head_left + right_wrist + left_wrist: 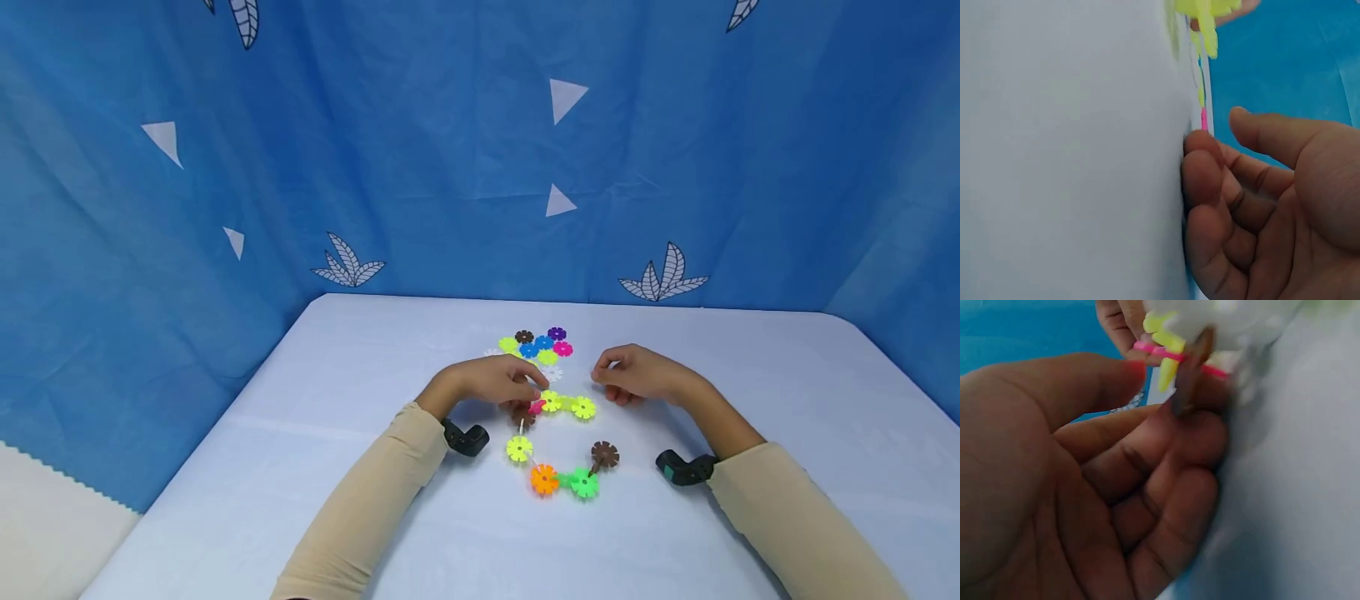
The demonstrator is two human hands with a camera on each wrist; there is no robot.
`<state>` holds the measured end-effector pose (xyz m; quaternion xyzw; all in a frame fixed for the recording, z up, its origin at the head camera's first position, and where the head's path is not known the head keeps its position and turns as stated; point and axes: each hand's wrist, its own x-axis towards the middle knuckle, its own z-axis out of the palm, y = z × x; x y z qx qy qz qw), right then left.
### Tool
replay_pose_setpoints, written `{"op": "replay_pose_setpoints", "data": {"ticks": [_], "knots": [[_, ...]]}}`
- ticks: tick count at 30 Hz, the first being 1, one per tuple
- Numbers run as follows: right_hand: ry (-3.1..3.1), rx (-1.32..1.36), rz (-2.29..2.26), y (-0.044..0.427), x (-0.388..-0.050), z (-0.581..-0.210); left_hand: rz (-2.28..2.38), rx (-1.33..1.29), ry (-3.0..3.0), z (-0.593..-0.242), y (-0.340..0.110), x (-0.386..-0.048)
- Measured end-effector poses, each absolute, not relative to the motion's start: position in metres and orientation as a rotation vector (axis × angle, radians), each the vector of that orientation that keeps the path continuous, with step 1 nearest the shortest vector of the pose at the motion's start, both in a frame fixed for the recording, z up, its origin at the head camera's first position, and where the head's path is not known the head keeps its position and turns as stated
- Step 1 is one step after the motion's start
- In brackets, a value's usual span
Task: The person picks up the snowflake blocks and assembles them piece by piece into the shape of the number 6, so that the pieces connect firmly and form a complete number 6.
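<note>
A chain of flower-shaped plastic discs lies on the table in an open ring. It includes an orange disc (543, 480), a green disc (584, 483), a brown disc (605, 454) and a yellow disc (519, 449). My left hand (498, 379) is at its far left, by a second brown disc (1194, 372) and a pink disc (1159, 351). In the left wrist view, its curled fingers lie against the brown disc while the thumb stands apart. Right of the joined yellow discs (582, 407), my right hand (637, 375) rests on the table, loosely curled around nothing.
Beyond the hands lies a group of loose discs, among them a purple disc (557, 333), a blue disc (543, 342) and a white disc (552, 374). A white cloth covers the table (247, 508). Behind it hangs a blue curtain (420, 125).
</note>
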<state>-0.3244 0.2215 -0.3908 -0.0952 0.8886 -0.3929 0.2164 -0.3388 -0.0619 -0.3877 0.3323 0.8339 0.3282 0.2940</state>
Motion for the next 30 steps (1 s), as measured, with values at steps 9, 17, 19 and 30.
{"op": "replay_pose_setpoints", "data": {"ticks": [9,17,19,30], "knots": [[2.579,-0.458,-0.874,0.2,-0.359,-0.38,0.768,0.874,2.218,-0.379,-0.068,-0.341],[2.679,-0.672,-0.658,0.186,-0.372,-0.384,0.813,0.966,2.302,-0.386,-0.062,-0.343],[2.701,-0.698,-0.664,0.187,-0.371,-0.386,0.873,0.977,2.288,-0.388,-0.059,-0.343],[2.787,-0.641,-0.697,0.197,-0.357,-0.39,0.919,1.058,2.186,-0.39,-0.049,-0.339]]}}
